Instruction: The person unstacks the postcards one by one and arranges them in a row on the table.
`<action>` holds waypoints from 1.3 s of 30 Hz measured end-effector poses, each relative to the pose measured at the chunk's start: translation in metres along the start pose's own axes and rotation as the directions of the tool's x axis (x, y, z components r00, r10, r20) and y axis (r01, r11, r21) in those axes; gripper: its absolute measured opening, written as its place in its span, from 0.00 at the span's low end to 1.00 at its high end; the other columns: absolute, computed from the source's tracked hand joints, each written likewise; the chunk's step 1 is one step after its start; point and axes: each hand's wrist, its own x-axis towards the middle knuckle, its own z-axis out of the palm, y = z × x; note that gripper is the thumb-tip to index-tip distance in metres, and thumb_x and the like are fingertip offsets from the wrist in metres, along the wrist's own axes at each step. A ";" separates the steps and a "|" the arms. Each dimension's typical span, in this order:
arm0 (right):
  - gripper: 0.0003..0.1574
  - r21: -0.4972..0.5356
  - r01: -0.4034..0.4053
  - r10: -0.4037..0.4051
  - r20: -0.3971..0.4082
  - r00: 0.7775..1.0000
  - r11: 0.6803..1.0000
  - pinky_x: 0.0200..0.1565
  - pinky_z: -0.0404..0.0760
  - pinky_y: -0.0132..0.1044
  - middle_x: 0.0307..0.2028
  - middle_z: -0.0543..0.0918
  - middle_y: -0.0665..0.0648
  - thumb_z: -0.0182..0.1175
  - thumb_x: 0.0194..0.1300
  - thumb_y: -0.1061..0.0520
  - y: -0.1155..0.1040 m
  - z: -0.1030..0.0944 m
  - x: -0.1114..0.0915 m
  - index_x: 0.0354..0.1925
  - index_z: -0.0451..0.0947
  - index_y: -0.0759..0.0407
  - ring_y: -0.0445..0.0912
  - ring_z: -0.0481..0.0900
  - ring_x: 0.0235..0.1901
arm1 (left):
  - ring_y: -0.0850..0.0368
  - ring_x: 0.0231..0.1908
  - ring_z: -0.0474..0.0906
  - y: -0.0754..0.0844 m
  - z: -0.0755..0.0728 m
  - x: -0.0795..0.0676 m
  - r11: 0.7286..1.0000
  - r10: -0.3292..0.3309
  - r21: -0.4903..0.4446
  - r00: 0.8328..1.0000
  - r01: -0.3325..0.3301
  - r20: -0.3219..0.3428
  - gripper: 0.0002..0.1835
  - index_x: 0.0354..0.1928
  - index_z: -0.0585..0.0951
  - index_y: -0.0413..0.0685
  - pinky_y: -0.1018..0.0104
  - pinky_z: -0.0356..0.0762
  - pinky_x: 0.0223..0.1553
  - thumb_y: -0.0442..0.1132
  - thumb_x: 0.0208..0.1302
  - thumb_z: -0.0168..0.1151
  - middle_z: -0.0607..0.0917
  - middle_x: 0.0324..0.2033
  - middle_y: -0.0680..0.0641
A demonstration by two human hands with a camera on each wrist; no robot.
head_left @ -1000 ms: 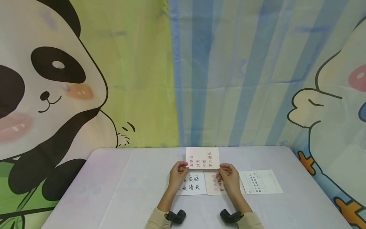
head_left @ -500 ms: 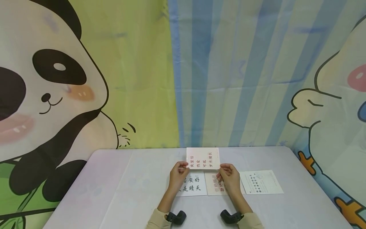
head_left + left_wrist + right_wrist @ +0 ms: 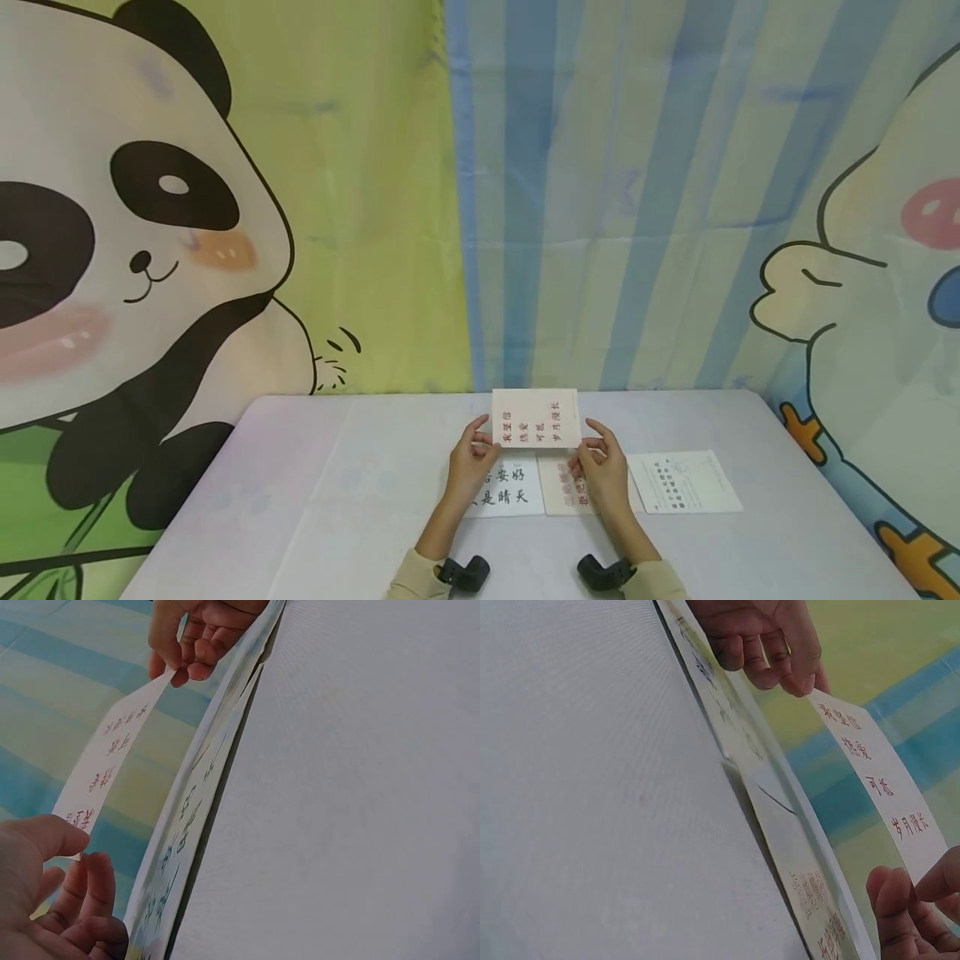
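A pale card with red handwritten characters (image 3: pixel 536 417) is held up above the back part of the table. My left hand (image 3: pixel 470 467) pinches its lower left corner, and my right hand (image 3: pixel 606 479) pinches the lower right one. From the left wrist, the left thumb (image 3: pixel 64 834) shows on the card's printed face. Beneath the hands lie a white card with large black characters (image 3: pixel 510 497) and a cream card with brown lettering (image 3: pixel 557 492), each partly covered by a hand. The right wrist view shows the held card (image 3: pixel 881 776) tilted up off the surface.
Right of the hands lies another white card with small dark print (image 3: pixel 705 483). The table has a pale cloth (image 3: pixel 360 500). Behind it hangs a printed curtain (image 3: pixel 570 208) with a panda and stripes. Both wrists wear black devices (image 3: pixel 467 573).
The head view has shifted slightly, so everything sits a little lower. Index fingers of both hands have lifted off the card's sides; the card stays pinched at its lower corners.
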 end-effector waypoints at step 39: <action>0.27 -0.212 0.161 -0.146 0.088 0.985 0.964 0.22 0.77 0.30 0.38 0.76 0.61 0.61 0.58 0.71 -0.002 0.014 -0.035 0.57 0.71 0.69 0.38 0.74 0.29 | 0.65 0.29 0.71 -0.012 -0.042 -0.019 0.995 0.078 0.046 0.980 -0.088 0.185 0.35 0.66 0.68 0.37 0.75 0.73 0.30 0.34 0.57 0.69 0.77 0.36 0.45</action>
